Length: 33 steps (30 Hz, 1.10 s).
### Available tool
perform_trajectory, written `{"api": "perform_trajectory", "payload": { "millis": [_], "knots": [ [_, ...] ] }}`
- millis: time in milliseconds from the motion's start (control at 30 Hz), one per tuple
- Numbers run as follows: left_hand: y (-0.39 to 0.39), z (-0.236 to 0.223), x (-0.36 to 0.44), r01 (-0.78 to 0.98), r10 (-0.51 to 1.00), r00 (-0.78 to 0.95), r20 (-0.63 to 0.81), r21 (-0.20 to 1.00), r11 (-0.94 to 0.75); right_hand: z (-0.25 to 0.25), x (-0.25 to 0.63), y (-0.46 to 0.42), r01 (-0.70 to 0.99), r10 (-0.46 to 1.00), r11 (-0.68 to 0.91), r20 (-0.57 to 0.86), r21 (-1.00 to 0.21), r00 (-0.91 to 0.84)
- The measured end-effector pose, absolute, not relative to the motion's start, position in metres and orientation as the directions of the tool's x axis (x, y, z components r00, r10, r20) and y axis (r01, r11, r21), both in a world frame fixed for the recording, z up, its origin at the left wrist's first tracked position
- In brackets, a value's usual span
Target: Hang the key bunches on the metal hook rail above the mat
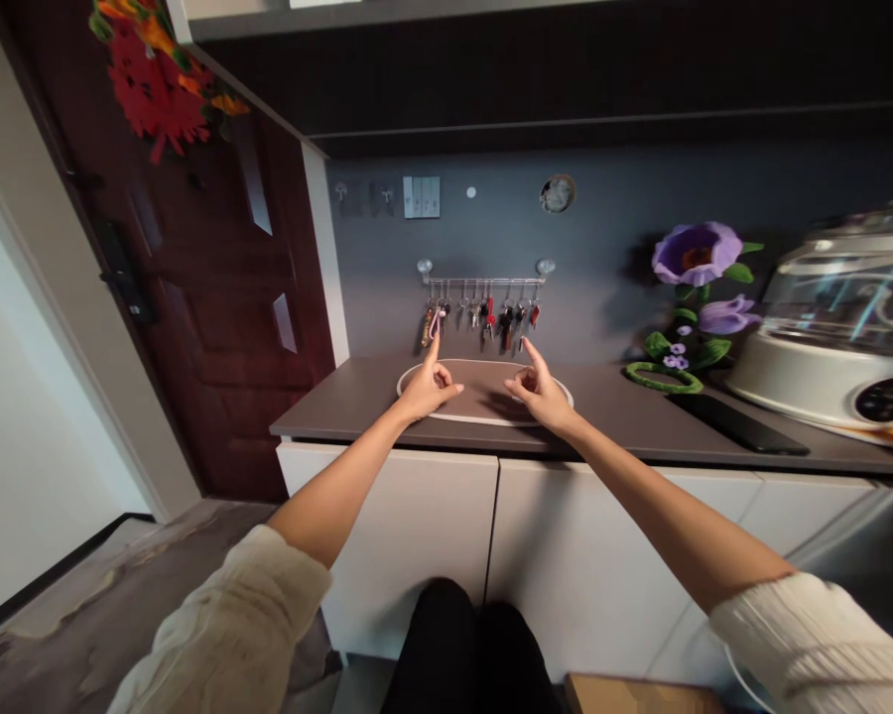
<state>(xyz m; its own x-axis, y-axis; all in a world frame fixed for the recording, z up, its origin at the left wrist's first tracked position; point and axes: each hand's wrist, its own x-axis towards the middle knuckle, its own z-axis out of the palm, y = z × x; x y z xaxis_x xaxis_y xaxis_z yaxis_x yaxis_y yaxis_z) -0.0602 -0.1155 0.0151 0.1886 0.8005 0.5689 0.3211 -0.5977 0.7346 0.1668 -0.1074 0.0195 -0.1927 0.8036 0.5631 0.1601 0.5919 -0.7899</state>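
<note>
Over the left part of an oval tray [480,375] with a pale rim, my left hand [426,387] holds nothing. Its index finger points up and its thumb sticks out to the right, while the other fingers curl in. My right hand [542,389] mirrors this pose over the tray's right part, its thumb toward the left. Just beyond the fingertips, several keys [489,322] and key fobs hang from a metal hook rail [483,281] on the grey wall. Whether either fingertip touches a hanging key cannot be made out.
On the counter [602,402] to the right lie a dark phone [740,421], a purple flower decoration [696,258] and a white appliance [826,357] with a clear upper part. A dark red door [223,268] stands at left. A dark cabinet [566,74] overhangs the counter.
</note>
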Motion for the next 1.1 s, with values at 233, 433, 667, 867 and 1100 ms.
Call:
{"api": "perform_trajectory", "payload": {
  "millis": [233, 433, 667, 867, 1100],
  "knots": [
    [-0.030, 0.035, -0.087, 0.533, 0.819, -0.193, 0.540, 0.758, -0.375, 0.047, 0.187, -0.016, 0.242, 0.853, 0.463, 0.503, -0.853, 0.138],
    [0.033, 0.056, -0.091, 0.447, 0.828, -0.332, 0.452, 0.848, -0.284, 0.060, 0.197, 0.063, 0.221, 0.842, 0.364, 0.421, -0.905, 0.339],
    [0.077, 0.058, -0.062, 0.075, 0.835, -0.377, 0.401, 0.912, -0.404, 0.054, 0.171, 0.096, 0.109, 0.793, 0.403, 0.406, -0.909, 0.454],
    [0.091, 0.062, -0.028, -0.254, 0.881, -0.362, 0.304, 0.877, -0.407, 0.054, 0.134, 0.095, 0.031, 0.776, 0.472, 0.432, -0.881, 0.459],
    [0.085, 0.074, -0.019, -0.503, 0.936, -0.268, 0.227, 0.796, -0.337, 0.064, 0.113, 0.093, -0.038, 0.786, 0.424, 0.347, -0.905, 0.511]
  ]
}}
